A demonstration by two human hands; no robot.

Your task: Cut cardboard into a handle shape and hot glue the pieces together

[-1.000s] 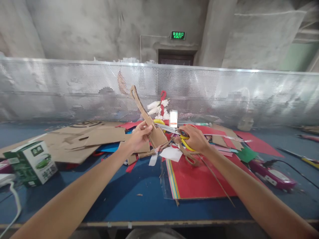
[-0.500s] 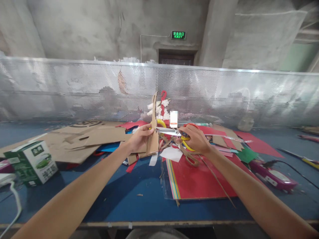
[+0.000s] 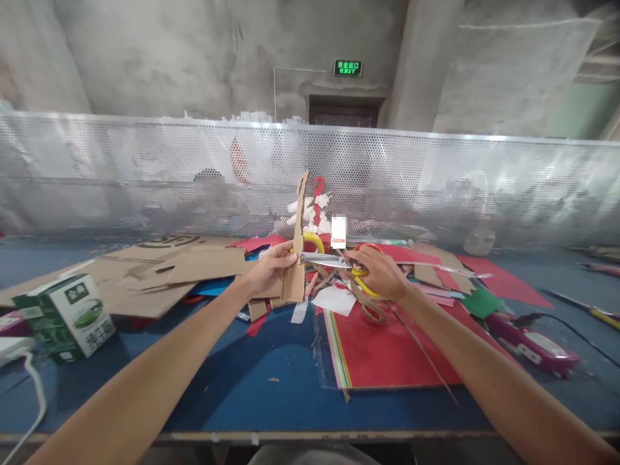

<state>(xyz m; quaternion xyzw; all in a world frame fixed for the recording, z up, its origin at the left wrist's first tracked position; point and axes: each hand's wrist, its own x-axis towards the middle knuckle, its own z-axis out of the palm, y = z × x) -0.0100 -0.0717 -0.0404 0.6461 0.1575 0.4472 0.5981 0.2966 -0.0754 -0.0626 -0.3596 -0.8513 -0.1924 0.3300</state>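
My left hand [image 3: 269,268] is closed round a brown cardboard cut-out [image 3: 297,248] with a long slotted neck, held upright and edge-on above the blue table [image 3: 242,381]. My right hand [image 3: 378,272] grips yellow-handled scissors [image 3: 334,261]. Their metal blades point left and meet the cardboard's right edge just beside my left fingers. Loose cardboard strips and white paper scraps [image 3: 333,299] lie below both hands.
Flat cardboard sheets [image 3: 159,271] lie at the left, a green and white carton [image 3: 65,314] at the near left with a white cable [image 3: 29,400]. Red paper sheets [image 3: 387,349] lie at centre right, a purple tool [image 3: 527,342] beyond. A perforated metal screen [image 3: 145,174] bounds the table's far side.
The cardboard cut-out has turned from leaning left with its face showing to upright and edge-on. The scissors have stayed at its right edge, and both hands have shifted slightly.
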